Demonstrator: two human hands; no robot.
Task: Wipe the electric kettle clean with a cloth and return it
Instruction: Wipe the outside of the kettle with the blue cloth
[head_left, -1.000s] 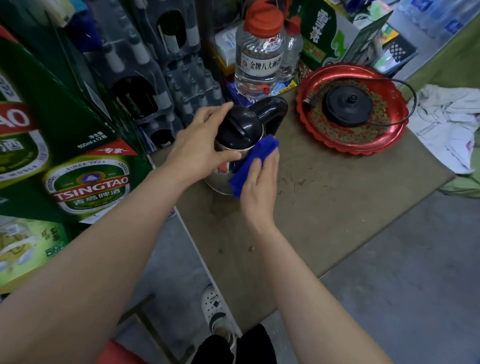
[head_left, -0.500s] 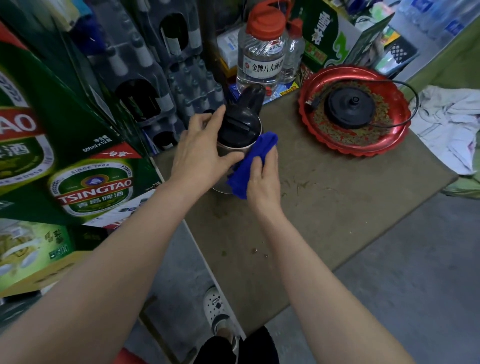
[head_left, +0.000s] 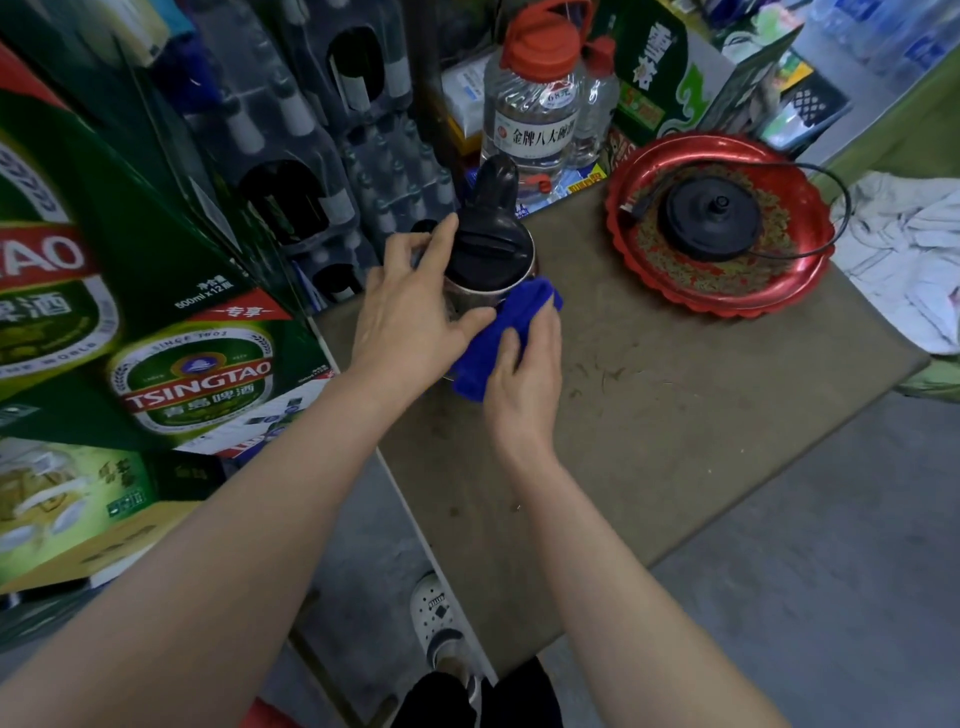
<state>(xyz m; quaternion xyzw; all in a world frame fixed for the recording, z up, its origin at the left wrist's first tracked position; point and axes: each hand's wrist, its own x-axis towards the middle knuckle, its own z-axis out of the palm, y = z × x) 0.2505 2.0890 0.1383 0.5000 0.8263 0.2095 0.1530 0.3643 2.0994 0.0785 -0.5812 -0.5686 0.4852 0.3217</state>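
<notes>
Nearest the camera, the right hand (head_left: 524, 364) lies flat and loosely curled over a blue cloth (head_left: 506, 332), pressing it against the near side of the electric kettle (head_left: 488, 249), which stands on the worn brown table (head_left: 675, 415) by its left edge. The cloth looks soft and limp, so it probably needs the whole palm behind it. The left hand (head_left: 415, 317) is spread part open around the kettle's upper wall, thumb in front and fingers round the back, steadying it. The shiny metal wall is likely slick and the body rigid; whether it holds water, and so how heavy it is, cannot be told. The black handle (head_left: 497, 179), pointing away, looks the surest grip for lifting. Hands and cloth hide most of the kettle's wall and its foot. Farther right, well apart, the black base (head_left: 711, 218) sits in a red tray (head_left: 675, 296), its cord (head_left: 836, 208) looping over the rim
</notes>
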